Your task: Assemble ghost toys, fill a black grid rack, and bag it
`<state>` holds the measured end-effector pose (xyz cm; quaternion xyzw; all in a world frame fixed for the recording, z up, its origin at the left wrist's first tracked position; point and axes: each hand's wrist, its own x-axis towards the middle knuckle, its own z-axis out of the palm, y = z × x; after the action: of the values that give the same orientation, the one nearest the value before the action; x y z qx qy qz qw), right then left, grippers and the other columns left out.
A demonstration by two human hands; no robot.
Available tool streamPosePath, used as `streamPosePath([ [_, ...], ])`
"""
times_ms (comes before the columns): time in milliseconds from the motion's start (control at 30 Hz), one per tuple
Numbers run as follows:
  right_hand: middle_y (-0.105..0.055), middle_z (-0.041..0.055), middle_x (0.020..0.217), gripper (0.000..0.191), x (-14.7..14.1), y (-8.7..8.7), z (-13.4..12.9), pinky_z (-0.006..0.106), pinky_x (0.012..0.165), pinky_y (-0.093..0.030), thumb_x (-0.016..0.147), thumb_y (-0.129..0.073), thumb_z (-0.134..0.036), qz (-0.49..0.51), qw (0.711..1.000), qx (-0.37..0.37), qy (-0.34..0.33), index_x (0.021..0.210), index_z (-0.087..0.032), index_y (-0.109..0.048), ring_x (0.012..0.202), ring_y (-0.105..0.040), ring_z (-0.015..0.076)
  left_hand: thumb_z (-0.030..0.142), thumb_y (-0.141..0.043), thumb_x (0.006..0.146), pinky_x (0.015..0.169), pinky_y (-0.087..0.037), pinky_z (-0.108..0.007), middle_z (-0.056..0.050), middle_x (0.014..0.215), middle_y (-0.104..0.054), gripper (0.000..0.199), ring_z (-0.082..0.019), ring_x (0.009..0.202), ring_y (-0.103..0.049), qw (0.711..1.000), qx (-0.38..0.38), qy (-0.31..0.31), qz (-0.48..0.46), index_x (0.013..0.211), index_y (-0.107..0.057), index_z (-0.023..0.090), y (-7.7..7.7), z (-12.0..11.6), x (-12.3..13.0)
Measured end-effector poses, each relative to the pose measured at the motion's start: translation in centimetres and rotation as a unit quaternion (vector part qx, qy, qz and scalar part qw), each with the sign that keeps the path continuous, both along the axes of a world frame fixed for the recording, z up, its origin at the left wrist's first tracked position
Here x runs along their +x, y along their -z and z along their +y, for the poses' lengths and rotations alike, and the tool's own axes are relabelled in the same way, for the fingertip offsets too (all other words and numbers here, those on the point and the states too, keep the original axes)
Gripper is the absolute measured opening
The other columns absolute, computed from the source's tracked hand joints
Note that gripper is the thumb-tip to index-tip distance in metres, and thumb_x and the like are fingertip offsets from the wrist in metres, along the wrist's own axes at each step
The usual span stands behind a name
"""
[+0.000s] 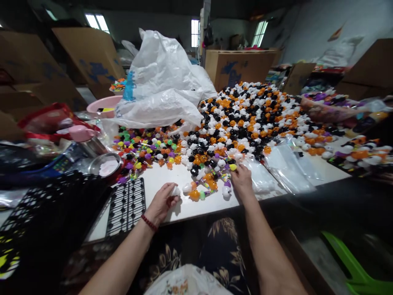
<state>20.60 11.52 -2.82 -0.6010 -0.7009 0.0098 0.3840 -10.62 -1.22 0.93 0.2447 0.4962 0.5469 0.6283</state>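
A white toy [175,191] was held pinched in the left hand [161,203] near the front of the table [187,211]; a yellow toy [233,167] was seen at the right hand [242,181], whose grip could not be told.

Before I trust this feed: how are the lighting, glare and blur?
Head view: bright windows against dark surroundings; sheen on the clear plastic bags; plastic figures at far right smeared; left hand and right hand comparatively clear.
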Motion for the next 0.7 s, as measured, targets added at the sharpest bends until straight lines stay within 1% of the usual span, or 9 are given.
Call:
streamPosePath([
  [100, -0.064, 0.0149, 0.110, 0.028, -0.4, -1.1, -3.0, 0.044, 0.092, -0.041, 0.088, -0.045, -0.029, 0.032, 0.999, 0.000, 0.017, 0.100, -0.016, -0.068, 0.106, -0.053, 0.0289, 0.035, -0.078, 0.073, 0.049, -0.041, -0.015, -0.001, 0.076, -0.061, 0.040, -0.008, 0.061, -0.057, 0.997, -0.011, 0.028, -0.065, 0.102, -0.057, 0.017, -0.6, -1.4, -0.2],
  [167, -0.068, 0.0116, 0.095, 0.033, -1.6, -2.2, -6.0, 0.040, 0.082, -0.046, 0.091, -0.044, -0.033, 0.081, 0.994, -0.072, -0.015, 0.108, -0.016, -0.066, 0.089, -0.059, 0.0264, 0.028, -0.081, 0.069, 0.057, -0.046, -0.016, -0.003, 0.087, -0.063, 0.044, -0.007, 0.066, -0.058, 0.996, 0.005, 0.060, -0.064, 0.105, -0.058, 0.017, -0.8, -2.2, -0.1],
  [233, -0.069, 0.0076, 0.089, 0.042, -3.5, -3.5, -9.0, 0.036, 0.074, -0.049, 0.092, -0.047, -0.040, 0.148, 0.973, -0.162, -0.077, 0.125, -0.017, -0.059, 0.078, -0.061, 0.0229, 0.027, -0.081, 0.070, 0.058, -0.045, -0.016, -0.002, 0.094, -0.063, 0.047, -0.005, 0.064, -0.056, 0.995, 0.034, 0.089, -0.019, 0.109, -0.057, 0.018, -0.9, -2.8, 0.2],
  [300, -0.070, 0.0071, 0.097, 0.055, -5.5, -4.6, -11.7, 0.034, 0.076, -0.051, 0.092, -0.052, -0.043, 0.201, 0.945, -0.209, -0.149, 0.141, -0.018, -0.045, 0.081, -0.064, 0.0214, 0.032, -0.079, 0.073, 0.052, -0.041, -0.016, 0.000, 0.091, -0.062, 0.049, -0.003, 0.057, -0.051, 0.991, 0.063, 0.104, 0.057, 0.113, -0.055, 0.020, -0.8, -3.3, 0.8],
  [367, -0.068, 0.0077, 0.113, 0.057, -7.2, -5.5, -13.5, 0.034, 0.087, -0.051, 0.093, -0.052, -0.043, 0.224, 0.923, -0.224, -0.219, 0.145, -0.021, -0.040, 0.096, -0.065, 0.0207, 0.037, -0.077, 0.075, 0.046, -0.035, -0.016, 0.005, 0.076, -0.059, 0.050, -0.003, 0.050, -0.045, 0.982, 0.079, 0.120, 0.125, 0.114, -0.052, 0.021, -0.8, -3.8, 1.3],
  [433, -0.065, 0.0070, 0.123, 0.048, -8.2, -6.0, -14.3, 0.034, 0.095, -0.048, 0.096, -0.049, -0.040, 0.225, 0.910, -0.222, -0.270, 0.141, -0.023, -0.047, 0.107, -0.062, 0.0202, 0.041, -0.074, 0.077, 0.043, -0.031, -0.016, 0.009, 0.062, -0.050, 0.045, -0.004, 0.046, -0.041, 0.973, 0.089, 0.137, 0.164, 0.110, -0.052, 0.021, -0.9, -4.2, 1.7],
  [500, -0.066, 0.0065, 0.121, 0.039, -8.6, -6.3, -14.5, 0.034, 0.097, -0.047, 0.097, -0.050, -0.037, 0.216, 0.908, -0.207, -0.293, 0.133, -0.023, -0.057, 0.109, -0.062, 0.0204, 0.042, -0.072, 0.079, 0.044, -0.032, -0.018, 0.009, 0.059, -0.048, 0.041, -0.005, 0.047, -0.040, 0.965, 0.105, 0.156, 0.183, 0.108, -0.056, 0.019, -1.1, -4.6, 1.9],
  [633, -0.070, 0.0066, 0.108, 0.030, -8.5, -6.5, -14.2, 0.033, 0.090, -0.051, 0.094, -0.056, -0.034, 0.208, 0.909, -0.172, -0.318, 0.119, -0.022, -0.068, 0.100, -0.065, 0.0202, 0.034, -0.074, 0.078, 0.070, -0.047, -0.024, -0.003, 0.093, -0.066, 0.046, -0.011, 0.075, -0.057, 0.951, 0.156, 0.184, 0.193, 0.120, -0.062, 0.019, -1.5, -5.1, 1.7],
  [700, -0.071, 0.0065, 0.102, 0.027, -8.4, -6.7, -14.2, 0.032, 0.084, -0.052, 0.093, -0.058, -0.033, 0.203, 0.909, -0.162, -0.326, 0.114, -0.022, -0.071, 0.093, -0.066, 0.0194, 0.031, -0.074, 0.077, 0.087, -0.047, -0.030, -0.007, 0.114, -0.065, 0.050, -0.017, 0.097, -0.059, 0.948, 0.171, 0.192, 0.188, 0.124, -0.062, 0.019, -1.5, -5.2, 1.5],
])
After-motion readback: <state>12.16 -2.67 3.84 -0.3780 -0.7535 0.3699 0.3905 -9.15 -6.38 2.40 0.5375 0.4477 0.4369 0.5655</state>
